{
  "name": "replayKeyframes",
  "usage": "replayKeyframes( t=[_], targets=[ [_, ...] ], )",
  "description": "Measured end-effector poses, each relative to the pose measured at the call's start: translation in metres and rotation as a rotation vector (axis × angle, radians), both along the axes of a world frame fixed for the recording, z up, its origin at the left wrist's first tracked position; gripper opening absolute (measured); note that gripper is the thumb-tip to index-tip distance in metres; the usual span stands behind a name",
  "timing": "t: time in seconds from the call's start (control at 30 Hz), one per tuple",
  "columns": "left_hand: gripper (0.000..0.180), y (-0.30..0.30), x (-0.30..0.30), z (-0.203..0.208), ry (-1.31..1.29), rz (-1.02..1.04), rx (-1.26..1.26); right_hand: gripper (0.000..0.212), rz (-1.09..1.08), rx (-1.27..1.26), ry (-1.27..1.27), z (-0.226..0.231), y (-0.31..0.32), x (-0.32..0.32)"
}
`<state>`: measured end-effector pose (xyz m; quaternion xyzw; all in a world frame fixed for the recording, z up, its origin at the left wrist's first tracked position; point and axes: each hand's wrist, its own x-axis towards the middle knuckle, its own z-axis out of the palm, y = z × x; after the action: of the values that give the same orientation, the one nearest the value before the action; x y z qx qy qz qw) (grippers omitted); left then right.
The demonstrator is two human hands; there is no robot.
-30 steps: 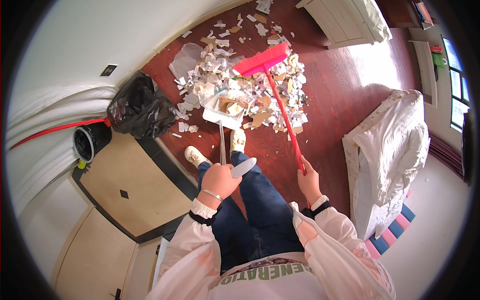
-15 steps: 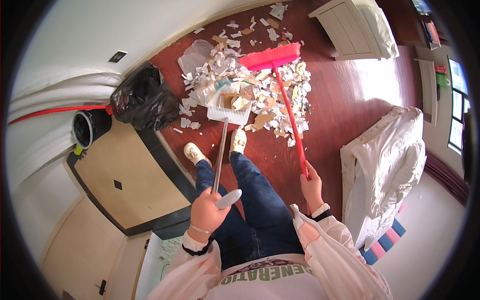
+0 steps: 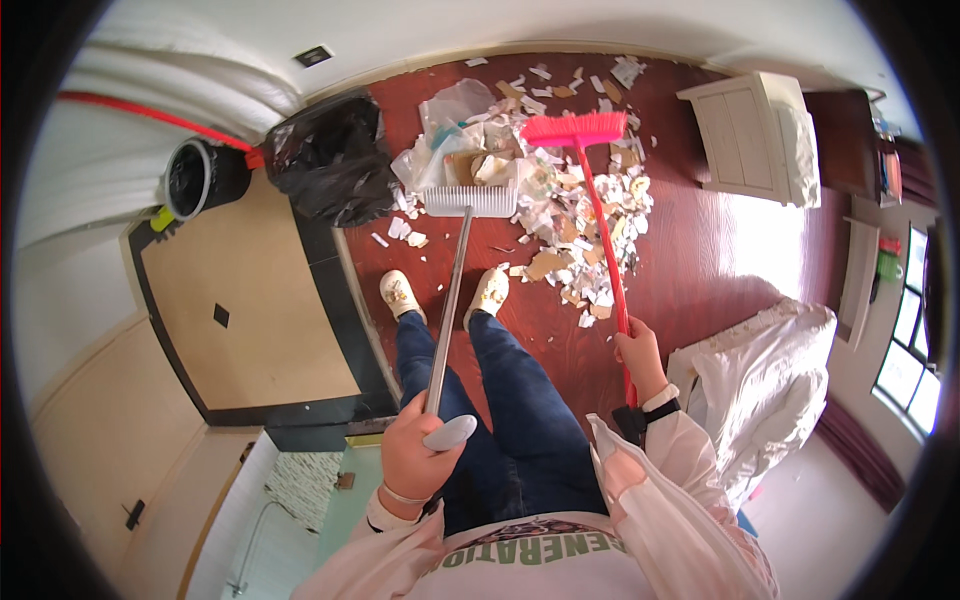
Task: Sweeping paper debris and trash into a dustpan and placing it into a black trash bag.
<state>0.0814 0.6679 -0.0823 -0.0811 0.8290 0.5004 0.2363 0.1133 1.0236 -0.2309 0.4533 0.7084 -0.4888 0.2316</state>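
Sweeping setup: both hands closed on long handles, dustpan parked at the near edge of the paper scrap pile.

Left hand (image 3: 418,455) wrapped tight around the top of the grey dustpan handle (image 3: 447,300); white dustpan (image 3: 470,199) sits on the dark red floor (image 3: 700,260) at the pile's (image 3: 575,215) near-left edge, already holding scraps. Right hand (image 3: 640,352) fisted around the red broom (image 3: 598,220) shaft; the pink bristle head lies on the pile's far side, just beside the dustpan. Black bin bag (image 3: 330,165) left of the pile, close to the dustpan. White cabinet (image 3: 755,135) right of the pile, well apart. Feet in white shoes (image 3: 400,294) stand just short of the pile.
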Motion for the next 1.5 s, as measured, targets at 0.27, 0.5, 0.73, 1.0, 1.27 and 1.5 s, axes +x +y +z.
replayKeyframes(
  t=[0.27,0.5,0.73,1.0,1.27,1.5],
  targets=[
    [0.017,-0.023,-0.012,-0.004,0.122,0.293,0.022,0.021,0.033,-0.221,-0.105,-0.011,-0.038,-0.030],
    [0.014,-0.059,-0.044,-0.030,0.082,0.528,-0.013,0.016,0.158,-0.203,-0.136,-0.012,-0.077,-0.041],
    [0.019,-0.087,-0.067,-0.089,0.093,0.756,0.083,0.018,0.187,-0.201,-0.154,-0.020,-0.095,-0.046],
    [0.024,-0.090,-0.058,-0.117,0.011,0.846,0.110,0.031,0.203,-0.254,-0.186,-0.021,-0.111,-0.056],
    [0.016,-0.081,-0.021,-0.110,-0.138,1.019,0.245,0.022,0.231,-0.207,-0.201,-0.017,-0.118,-0.066],
    [0.021,-0.111,-0.019,-0.123,-0.133,1.145,0.351,0.020,0.254,-0.193,-0.186,-0.012,-0.121,-0.070]
  ],
)
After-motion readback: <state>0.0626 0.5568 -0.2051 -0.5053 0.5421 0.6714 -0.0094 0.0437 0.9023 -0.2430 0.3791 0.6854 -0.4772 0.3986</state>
